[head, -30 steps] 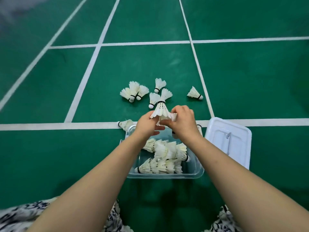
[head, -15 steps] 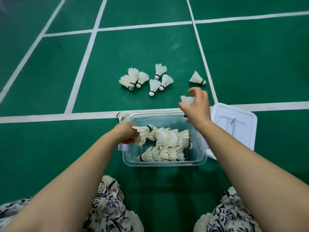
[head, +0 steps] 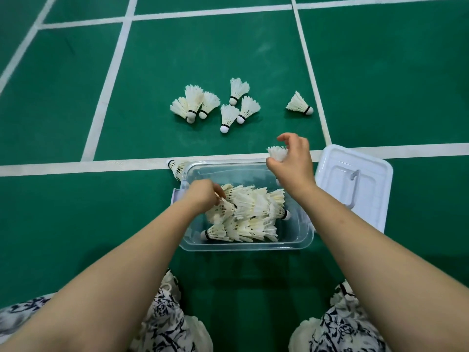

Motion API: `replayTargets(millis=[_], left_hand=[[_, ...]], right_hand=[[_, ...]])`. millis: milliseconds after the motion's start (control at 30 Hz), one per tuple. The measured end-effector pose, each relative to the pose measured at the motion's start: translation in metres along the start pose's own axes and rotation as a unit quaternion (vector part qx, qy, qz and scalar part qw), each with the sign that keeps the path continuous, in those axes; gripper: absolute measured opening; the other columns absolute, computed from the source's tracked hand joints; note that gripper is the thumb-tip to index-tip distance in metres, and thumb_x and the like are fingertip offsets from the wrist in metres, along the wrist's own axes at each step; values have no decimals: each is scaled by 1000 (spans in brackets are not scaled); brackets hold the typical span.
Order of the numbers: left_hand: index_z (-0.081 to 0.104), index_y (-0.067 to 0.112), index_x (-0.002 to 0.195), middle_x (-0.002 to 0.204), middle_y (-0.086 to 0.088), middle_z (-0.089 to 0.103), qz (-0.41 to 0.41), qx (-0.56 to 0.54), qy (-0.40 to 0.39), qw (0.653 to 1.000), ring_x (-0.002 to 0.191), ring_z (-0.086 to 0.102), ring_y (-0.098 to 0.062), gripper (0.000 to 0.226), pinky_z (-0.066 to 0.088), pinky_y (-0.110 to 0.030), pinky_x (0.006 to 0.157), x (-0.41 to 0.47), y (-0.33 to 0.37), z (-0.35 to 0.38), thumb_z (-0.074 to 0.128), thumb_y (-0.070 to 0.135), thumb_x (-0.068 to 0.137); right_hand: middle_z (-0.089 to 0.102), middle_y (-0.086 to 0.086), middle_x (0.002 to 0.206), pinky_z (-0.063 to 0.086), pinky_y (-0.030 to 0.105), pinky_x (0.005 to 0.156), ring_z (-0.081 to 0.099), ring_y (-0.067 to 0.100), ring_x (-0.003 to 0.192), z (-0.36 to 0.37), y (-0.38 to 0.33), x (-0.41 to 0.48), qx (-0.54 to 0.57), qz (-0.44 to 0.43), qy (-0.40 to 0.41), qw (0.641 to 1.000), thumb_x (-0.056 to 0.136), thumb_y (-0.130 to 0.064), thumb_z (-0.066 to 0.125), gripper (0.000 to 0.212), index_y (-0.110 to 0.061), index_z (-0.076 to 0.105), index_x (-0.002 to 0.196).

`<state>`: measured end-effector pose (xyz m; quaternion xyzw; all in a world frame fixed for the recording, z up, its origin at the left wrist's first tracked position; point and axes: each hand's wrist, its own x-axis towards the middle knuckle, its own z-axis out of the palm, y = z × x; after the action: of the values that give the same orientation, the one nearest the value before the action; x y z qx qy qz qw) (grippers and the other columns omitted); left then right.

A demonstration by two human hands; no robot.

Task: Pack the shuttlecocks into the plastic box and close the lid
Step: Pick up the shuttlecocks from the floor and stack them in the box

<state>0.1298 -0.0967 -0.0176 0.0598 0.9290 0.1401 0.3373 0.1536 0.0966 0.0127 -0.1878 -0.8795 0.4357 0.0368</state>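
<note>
A clear plastic box stands open on the green court floor, holding several white shuttlecocks laid on their sides. My left hand reaches down into the box's left side, its fingers among the feathers of a shuttlecock there. My right hand hovers over the box's far right corner, gripping a white shuttlecock with its feathers pointing away. The white lid lies flat to the right of the box. Several loose shuttlecocks lie on the floor beyond the box.
One shuttlecock lies apart near the right court line. Another shuttlecock rests against the box's far left corner. White court lines cross the floor. My knees in patterned fabric sit below the box.
My left hand has gone from the box's left rim deeper into the box with its shuttlecock. My right hand has stayed over the far right corner, still gripping one.
</note>
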Motion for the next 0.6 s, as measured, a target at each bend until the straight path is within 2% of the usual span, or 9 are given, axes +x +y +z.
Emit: replayTargets(millis=[67, 167, 300, 367, 433, 500, 600], left_hand=[[71, 13, 101, 106, -7, 69, -15, -94, -18, 995, 94, 65, -21, 20, 54, -32, 88, 3, -5, 7, 60, 3, 87], [69, 4, 97, 94, -10, 66, -58, -257, -24, 965, 79, 62, -16, 19, 54, -27, 80, 4, -9, 13, 54, -4, 89], [64, 9, 72, 78, -8, 61, -93, -349, -10, 932, 63, 57, -10, 33, 55, -19, 64, 6, -10, 13, 43, -9, 92], [60, 11, 66, 71, -7, 57, -101, -336, -2, 936, 59, 54, -12, 41, 53, -16, 53, 5, -10, 11, 38, -11, 91], [59, 12, 64, 69, -6, 55, -104, -273, 7, 956, 57, 50, -13, 43, 53, -24, 59, 3, -7, 9, 33, -12, 90], [63, 9, 72, 78, -11, 62, -101, -195, 28, 975, 57, 48, -16, 40, 47, -27, 60, 1, -2, 5, 32, -11, 88], [68, 4, 94, 101, -18, 67, -83, -142, 57, 985, 75, 54, -28, 37, 33, -25, 50, -2, 5, -5, 34, -8, 86]], right_hand=[[40, 7, 129, 29, 15, 83, 44, 13, 106, 1, 2, 1, -2, 3, -2, 1000, 79, -12, 63, 45, -14, 48, 121], [40, 6, 129, 30, 16, 83, 46, 15, 110, 6, 1, 0, -4, 6, -7, 1000, 79, -13, 63, 45, -15, 48, 122], [40, 7, 129, 28, 14, 82, 45, 16, 111, 10, 1, 2, 1, 0, -12, 1000, 79, -12, 63, 45, -15, 48, 122], [40, 7, 129, 28, 15, 83, 45, 15, 109, 10, 1, 2, 4, 1, -14, 1000, 79, -12, 62, 45, -14, 48, 122], [39, 6, 129, 29, 16, 82, 43, 12, 104, 10, 1, 2, 4, 2, -12, 1000, 79, -12, 62, 45, -15, 48, 122], [40, 6, 129, 29, 17, 80, 43, 11, 103, 9, 1, 2, 2, 2, -9, 1000, 79, -13, 62, 45, -15, 48, 121], [40, 6, 129, 30, 18, 81, 45, 15, 109, 8, 1, 2, 2, 4, -8, 1000, 79, -13, 62, 45, -15, 48, 121]])
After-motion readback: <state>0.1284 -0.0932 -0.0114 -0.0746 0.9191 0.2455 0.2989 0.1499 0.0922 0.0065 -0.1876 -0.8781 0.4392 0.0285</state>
